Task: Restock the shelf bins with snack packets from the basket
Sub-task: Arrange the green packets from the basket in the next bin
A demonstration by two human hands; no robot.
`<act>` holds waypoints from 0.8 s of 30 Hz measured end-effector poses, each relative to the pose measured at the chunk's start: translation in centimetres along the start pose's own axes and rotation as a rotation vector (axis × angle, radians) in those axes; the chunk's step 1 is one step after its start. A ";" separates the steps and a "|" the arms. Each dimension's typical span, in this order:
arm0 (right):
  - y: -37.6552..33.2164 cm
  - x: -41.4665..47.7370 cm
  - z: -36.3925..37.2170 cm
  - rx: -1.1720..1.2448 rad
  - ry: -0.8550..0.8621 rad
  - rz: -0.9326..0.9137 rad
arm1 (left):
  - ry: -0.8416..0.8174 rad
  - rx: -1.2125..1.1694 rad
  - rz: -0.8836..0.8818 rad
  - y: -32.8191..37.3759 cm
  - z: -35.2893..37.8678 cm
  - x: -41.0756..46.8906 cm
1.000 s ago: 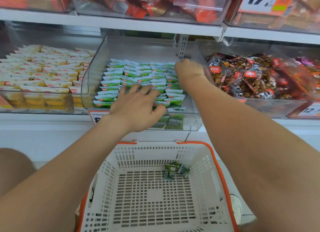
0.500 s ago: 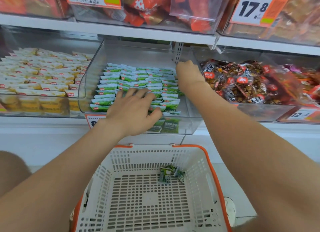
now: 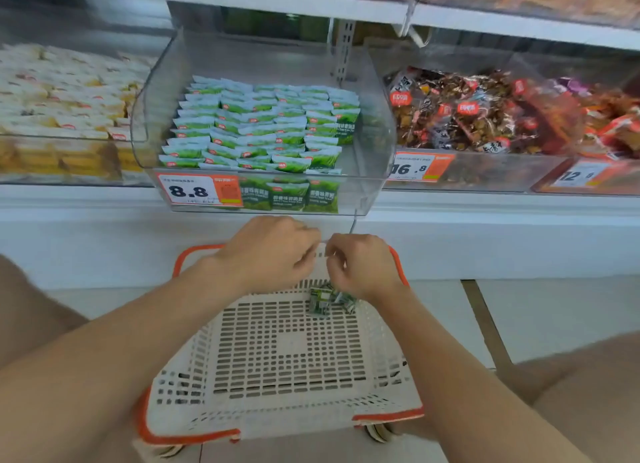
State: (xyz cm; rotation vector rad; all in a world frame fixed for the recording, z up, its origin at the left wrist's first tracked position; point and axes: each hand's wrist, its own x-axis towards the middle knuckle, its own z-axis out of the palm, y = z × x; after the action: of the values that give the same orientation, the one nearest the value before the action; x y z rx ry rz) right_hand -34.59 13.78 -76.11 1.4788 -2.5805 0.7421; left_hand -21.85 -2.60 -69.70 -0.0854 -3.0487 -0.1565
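Two hands, left hand (image 3: 273,251) and right hand (image 3: 360,265), hover curled over my basket (image 3: 277,414). Green packets (image 3: 329,300) lie just beneath the right hand. I cannot tell whether either holds anything.

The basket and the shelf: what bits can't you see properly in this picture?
- Head view: the remaining green packets in the basket are partly behind the right hand; their count is unclear.
- Whether either the right or the left hand holds anything: curled fingers hide it.
- Top shelf bins: cut off by the top edge.
- Small print on the 8.8 price tag: too small and blurred.
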 end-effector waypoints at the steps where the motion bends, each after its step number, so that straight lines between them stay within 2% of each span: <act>1: 1.1 -0.6 1.4 -0.052 -0.163 0.056 | -0.172 -0.004 0.003 -0.2 0.8 -0.1; 4: 5.1 -2.3 6.2 -0.116 -0.514 0.263 | -0.515 -0.013 -0.018 -0.4 3.0 -0.5; 6: 7.5 -3.4 9.1 -0.138 -0.634 0.367 | -0.616 0.019 -0.029 -0.4 4.5 -0.6; 13: 10.4 -6.6 16.9 -0.144 -0.951 0.567 | -0.708 0.077 -0.049 -1.3 8.5 0.0; 15: 10.3 -6.9 18.5 -0.169 -1.006 0.553 | -0.731 0.073 -0.049 -1.6 8.7 0.3; 17: 10.2 -7.0 19.2 -0.213 -0.960 0.493 | -0.749 0.075 -0.055 -1.9 8.9 0.5; 20: 10.4 -7.1 18.7 -0.235 -0.735 0.408 | -0.748 0.044 -0.069 -2.0 8.8 0.7; 24: 9.3 -6.8 16.6 0.115 -0.407 0.566 | -0.742 0.008 -0.095 -1.8 8.3 0.9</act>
State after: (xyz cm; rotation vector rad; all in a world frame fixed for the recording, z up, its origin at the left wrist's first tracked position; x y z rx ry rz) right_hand -35.92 15.74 -96.16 0.9954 -3.3859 0.6972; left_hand -23.56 -3.49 -78.07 0.0081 -3.7961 -0.1431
